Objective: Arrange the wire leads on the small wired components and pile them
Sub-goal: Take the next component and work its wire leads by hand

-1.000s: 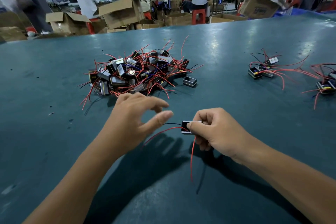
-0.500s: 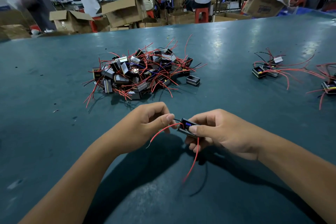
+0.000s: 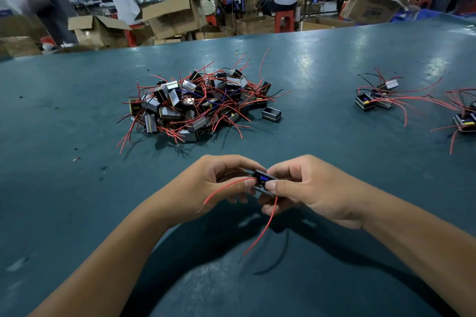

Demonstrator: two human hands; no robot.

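A small black wired component (image 3: 263, 180) with a blue spot is held above the green table (image 3: 334, 64). My right hand (image 3: 306, 188) grips it between thumb and fingers. My left hand (image 3: 213, 183) pinches one red lead (image 3: 226, 186) right beside the component. A second red lead (image 3: 262, 229) hangs down from under my right hand. A big tangled heap of the same components (image 3: 195, 103) with red wires lies farther back on the table. A small arranged group (image 3: 378, 96) lies at the right, with a second group (image 3: 466, 121) at the frame's right edge.
One lone component (image 3: 271, 114) sits at the heap's right edge. Beyond the table's far edge stand open cardboard boxes (image 3: 175, 15) and several people at benches. Small dark specks dot the table at left.
My left hand has closed from spread fingers into a pinch on the red lead and come in against the component. Both hands now meet at the component, which is lifted and turned.
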